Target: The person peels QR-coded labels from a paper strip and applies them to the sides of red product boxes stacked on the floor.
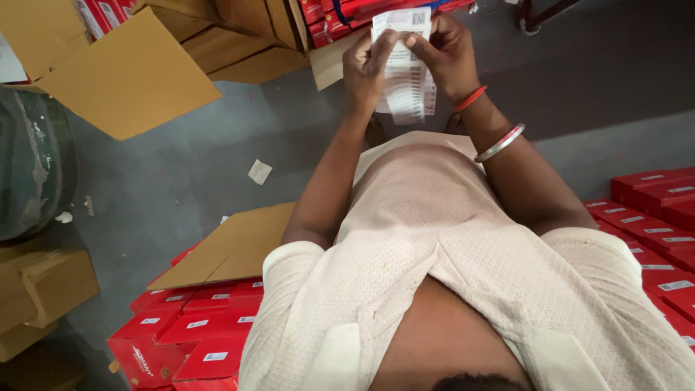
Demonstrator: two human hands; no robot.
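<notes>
A white label sheet (405, 69) at twelve o'clock is pinched by left hand (367, 69) and right hand (447, 58), peeling judged underway; careful fingertip separation is needed next.

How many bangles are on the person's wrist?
2, both on the right forearm: a red bangle at the wrist, close to the right hand, and a silver bangle farther up. None show on the left.

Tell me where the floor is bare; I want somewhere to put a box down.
Bare grey floor lies between the cardboard flap above and the red boxes below, holding only a paper scrap. More floor is free on the other side of both hands, left hand and right hand. Red stacks crowd that lower corner.
</notes>
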